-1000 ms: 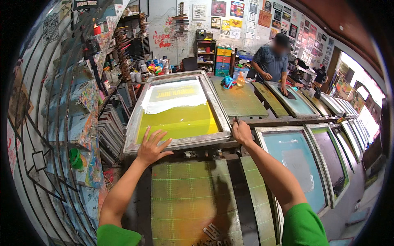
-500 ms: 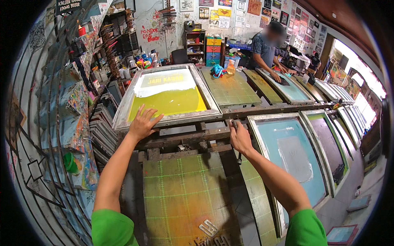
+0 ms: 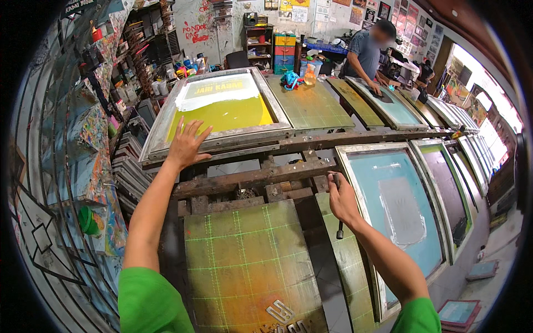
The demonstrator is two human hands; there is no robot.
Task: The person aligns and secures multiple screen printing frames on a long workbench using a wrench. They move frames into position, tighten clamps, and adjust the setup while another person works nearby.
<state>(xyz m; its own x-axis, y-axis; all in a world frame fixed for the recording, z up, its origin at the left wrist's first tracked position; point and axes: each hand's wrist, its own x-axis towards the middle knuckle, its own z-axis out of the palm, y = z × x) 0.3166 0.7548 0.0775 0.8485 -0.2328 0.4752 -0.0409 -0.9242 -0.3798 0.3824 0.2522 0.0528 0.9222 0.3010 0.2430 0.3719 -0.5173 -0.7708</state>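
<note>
My left hand (image 3: 186,145) is open, fingers spread over the near rim of a large screen-printing frame (image 3: 244,136). The frame's mesh is yellow-green, with a white patch across its far part. My right hand (image 3: 344,201) is closed round a dark socket wrench (image 3: 340,228), whose rod hangs below the fist and whose upper end shows above it. That fist is beside the left edge of a pale-blue screen frame (image 3: 362,222). Between my arms lies a green-and-orange printing board (image 3: 250,261) marked with bright green grid lines.
A rusty metal rail (image 3: 255,176) crosses between the boards. Across the bench a person (image 3: 363,58) works over another screen frame (image 3: 408,117). Cloths (image 3: 291,81) and an orange bottle (image 3: 309,75) stand on the far board. Stacked frames (image 3: 133,166) line the left.
My right hand has turned and shifted away from the rail, so more of the wrench shows. My left hand stays at the screen frame's near rim. The whole view has shifted a little.
</note>
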